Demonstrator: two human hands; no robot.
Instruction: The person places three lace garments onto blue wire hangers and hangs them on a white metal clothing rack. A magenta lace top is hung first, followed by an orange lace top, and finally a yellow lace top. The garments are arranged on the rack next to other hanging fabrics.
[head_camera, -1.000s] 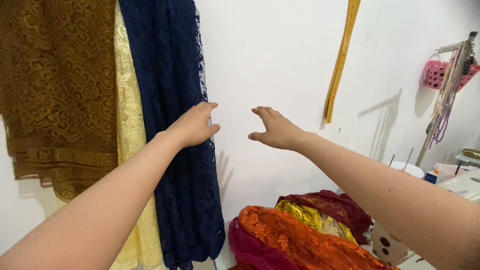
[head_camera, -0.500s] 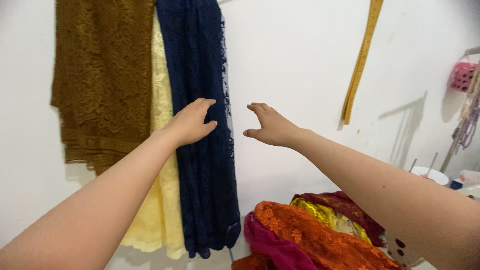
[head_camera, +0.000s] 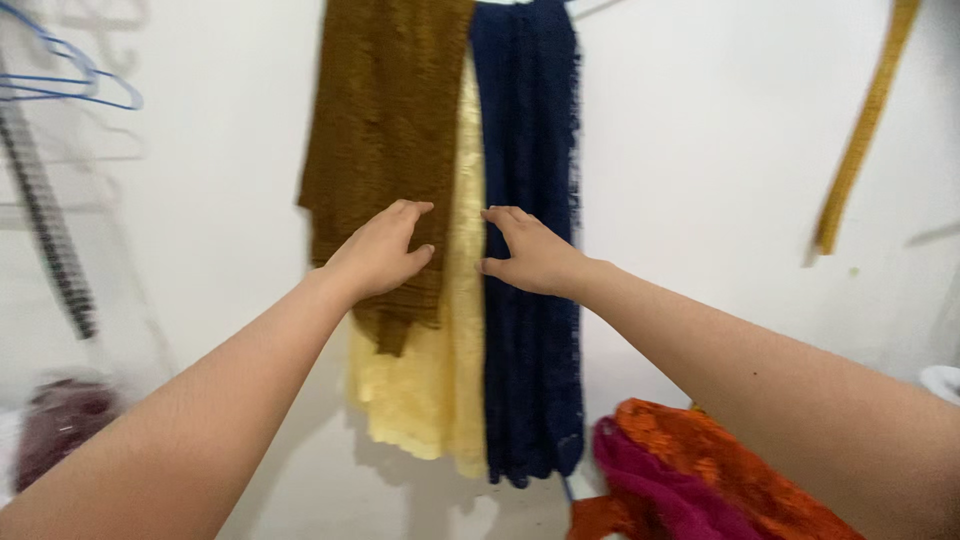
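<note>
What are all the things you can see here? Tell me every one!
brown lace cloth: one, brown, hanging on the wall, leftmost of three
yellow lace cloth: one, pale yellow, hanging in the middle
navy lace cloth: one, dark blue, hanging on the right
measuring tape: one, yellow, hanging on the wall at right
hangers: a few, blue and pale, blurred, upper left
cloth pile: orange and magenta, lower right
dark bundle: one, maroon, blurred, lower left
left hand: open, in front of the brown cloth
right hand: open, in front of the navy cloth
</note>
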